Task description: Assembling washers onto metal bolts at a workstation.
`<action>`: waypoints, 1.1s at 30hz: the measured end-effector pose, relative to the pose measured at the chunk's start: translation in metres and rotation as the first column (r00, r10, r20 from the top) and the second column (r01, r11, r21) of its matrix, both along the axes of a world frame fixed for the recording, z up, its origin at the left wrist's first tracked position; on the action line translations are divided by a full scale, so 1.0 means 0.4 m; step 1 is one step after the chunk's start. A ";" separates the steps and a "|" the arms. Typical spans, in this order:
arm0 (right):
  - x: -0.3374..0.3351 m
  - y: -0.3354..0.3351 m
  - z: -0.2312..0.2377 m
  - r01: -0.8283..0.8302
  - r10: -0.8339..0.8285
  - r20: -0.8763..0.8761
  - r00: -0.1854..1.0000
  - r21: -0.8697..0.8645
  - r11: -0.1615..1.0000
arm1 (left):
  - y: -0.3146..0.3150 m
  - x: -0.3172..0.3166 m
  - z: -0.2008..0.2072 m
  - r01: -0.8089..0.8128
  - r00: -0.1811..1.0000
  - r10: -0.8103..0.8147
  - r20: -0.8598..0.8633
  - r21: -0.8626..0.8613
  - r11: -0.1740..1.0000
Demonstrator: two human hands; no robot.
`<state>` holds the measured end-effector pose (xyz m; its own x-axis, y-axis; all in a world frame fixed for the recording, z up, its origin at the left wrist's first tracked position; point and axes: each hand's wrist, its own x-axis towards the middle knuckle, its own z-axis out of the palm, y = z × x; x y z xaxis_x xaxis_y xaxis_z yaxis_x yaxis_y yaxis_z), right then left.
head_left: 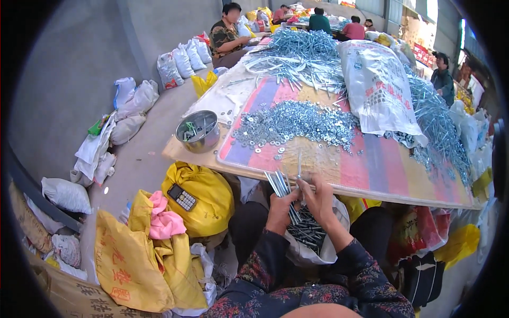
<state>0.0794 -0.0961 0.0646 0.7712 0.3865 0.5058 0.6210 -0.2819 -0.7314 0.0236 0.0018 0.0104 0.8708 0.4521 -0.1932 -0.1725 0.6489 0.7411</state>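
slim silvery rods (276, 184), bunched aslant

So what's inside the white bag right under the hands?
The white bag holds lots of thin metal rods. The left hand and right hand partly block the view, and whatever is deeper is covered by the top rods.
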 end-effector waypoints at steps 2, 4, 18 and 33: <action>-0.054 -0.008 0.000 -0.177 0.172 0.347 0.922 -0.016 0.984 | -0.001 0.005 0.007 -0.061 0.998 0.061 0.001 -0.029 0.998; -0.085 -0.018 0.034 -0.345 0.334 0.292 0.896 -0.015 0.939 | 0.008 -0.004 -0.009 -0.021 0.986 0.047 0.159 -0.158 0.987; -0.068 -0.019 0.040 -0.242 0.224 0.480 0.848 -0.025 0.970 | -0.024 0.021 0.021 -0.221 0.973 0.228 0.046 -0.121 0.968; 0.291 0.009 0.154 0.312 -0.333 0.145 0.932 0.152 0.938 | 0.015 -0.009 -0.001 -0.066 0.997 0.062 -0.045 -0.103 0.992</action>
